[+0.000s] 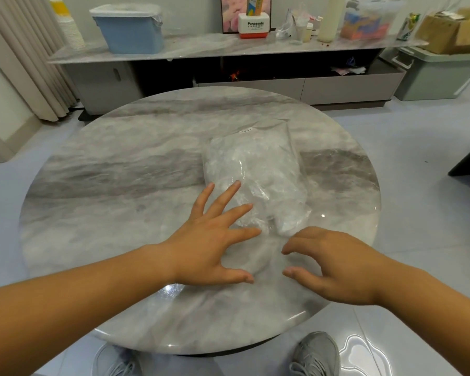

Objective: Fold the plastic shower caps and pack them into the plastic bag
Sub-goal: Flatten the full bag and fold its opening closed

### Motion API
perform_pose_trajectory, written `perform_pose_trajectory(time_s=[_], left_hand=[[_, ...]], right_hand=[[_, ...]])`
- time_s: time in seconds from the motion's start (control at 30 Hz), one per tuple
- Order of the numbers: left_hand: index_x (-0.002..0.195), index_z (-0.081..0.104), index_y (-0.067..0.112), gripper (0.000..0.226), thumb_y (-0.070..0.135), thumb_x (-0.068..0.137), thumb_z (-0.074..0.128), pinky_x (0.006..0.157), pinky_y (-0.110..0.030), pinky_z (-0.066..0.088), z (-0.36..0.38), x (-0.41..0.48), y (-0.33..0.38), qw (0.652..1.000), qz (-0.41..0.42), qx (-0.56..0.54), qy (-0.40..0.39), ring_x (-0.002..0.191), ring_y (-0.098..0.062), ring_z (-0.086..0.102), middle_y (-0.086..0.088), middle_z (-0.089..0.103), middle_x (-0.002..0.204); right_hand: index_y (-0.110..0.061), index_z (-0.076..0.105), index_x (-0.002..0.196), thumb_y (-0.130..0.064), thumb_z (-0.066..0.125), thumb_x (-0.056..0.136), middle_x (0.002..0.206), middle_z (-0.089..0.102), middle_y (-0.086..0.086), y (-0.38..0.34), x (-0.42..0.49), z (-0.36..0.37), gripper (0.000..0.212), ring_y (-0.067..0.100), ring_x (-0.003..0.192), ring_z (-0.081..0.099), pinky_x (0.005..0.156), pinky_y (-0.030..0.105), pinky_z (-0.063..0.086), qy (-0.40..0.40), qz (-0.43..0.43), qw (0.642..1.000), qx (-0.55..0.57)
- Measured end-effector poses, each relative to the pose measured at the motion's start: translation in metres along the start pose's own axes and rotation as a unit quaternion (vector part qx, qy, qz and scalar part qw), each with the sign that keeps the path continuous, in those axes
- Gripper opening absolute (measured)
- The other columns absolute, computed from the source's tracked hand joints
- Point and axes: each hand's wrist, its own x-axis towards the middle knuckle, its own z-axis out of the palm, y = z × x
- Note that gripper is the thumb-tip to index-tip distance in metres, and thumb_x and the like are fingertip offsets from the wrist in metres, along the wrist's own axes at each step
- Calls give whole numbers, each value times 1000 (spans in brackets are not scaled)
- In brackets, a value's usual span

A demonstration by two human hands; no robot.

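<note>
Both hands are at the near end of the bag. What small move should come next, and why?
Probably grip the near end of the plastic bag with both hands. It lies stuffed with crumpled clear plastic on the table; the left hand is spread over its near edge, the right hand hovers just short of it, and neither holds anything.

Glossy grey-veined marble table point(120, 185) (polished, reflecting light), clear crinkled plastic bag point(255, 172), shiny floor tiles point(418, 240)
</note>
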Motion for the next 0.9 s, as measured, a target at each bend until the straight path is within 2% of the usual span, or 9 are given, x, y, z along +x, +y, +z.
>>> perform_pose_trajectory(time_s=[0.1,0.17,0.27,0.37,0.47,0.6,0.7,0.8,0.9], left_hand=[[152,38,40,87,89,81,38,117,-55,-21,2,-1,-2,1000,-14,-5,-21,151,-24,-29,1,16,168],[154,35,39,88,89,81,37,117,-55,-21,5,-2,-3,999,-11,1,-42,150,-24,-32,1,10,169],[152,41,36,83,85,84,38,119,-58,-14,9,-5,-4,999,-1,0,-49,152,-25,-27,-2,13,169],[150,45,34,78,81,88,36,120,-58,-8,9,-5,-4,999,6,18,-50,154,-27,-19,-4,14,169],[150,44,31,79,80,90,34,121,-54,-4,8,-3,-5,998,10,32,-58,156,-28,-6,-5,14,169],[159,25,27,95,87,85,30,116,-41,-3,1,0,-6,997,-10,6,-70,154,-21,7,2,4,170],[161,15,26,107,92,78,34,118,-40,-5,-8,4,-6,996,-36,-24,-82,153,-11,5,9,2,169],[161,16,26,109,93,77,37,120,-48,-16,-12,6,-7,996,-38,-24,-82,153,-6,9,10,11,168],[157,30,23,99,87,82,39,118,-51,-21,-13,6,-10,997,-19,-21,-70,151,-7,22,6,28,164]], right_hand=[[-35,62,130,-81,24,88,141,51,-17,-1,4,9,74,-4,133,39,110,24,39,-7,5,998,64],[-36,63,129,-84,11,87,154,39,-15,0,8,16,82,-1,142,30,114,29,35,-23,7,998,59],[-37,60,133,-78,-2,90,160,33,-12,-4,16,27,86,6,143,27,114,35,31,-26,-7,999,20],[-32,43,149,-75,-11,87,166,20,-12,-11,20,34,92,8,144,19,113,28,23,-33,-7,999,-14],[-24,24,160,-73,-11,84,167,14,-12,-19,21,34,96,9,147,11,115,24,14,-47,7,998,-32],[-25,23,160,-80,-14,81,167,16,-14,-23,19,33,104,4,151,7,122,22,11,-18,15,1000,5],[-28,27,159,-81,-12,83,165,20,-18,-26,15,27,100,-1,150,9,120,17,9,10,15,1000,5],[-27,43,152,-72,-4,94,158,38,-16,-32,11,19,87,3,141,29,109,19,14,73,-4,997,-34],[-24,54,144,-65,9,103,150,49,-14,-38,9,15,73,4,135,40,111,27,15,114,-25,993,-15]])
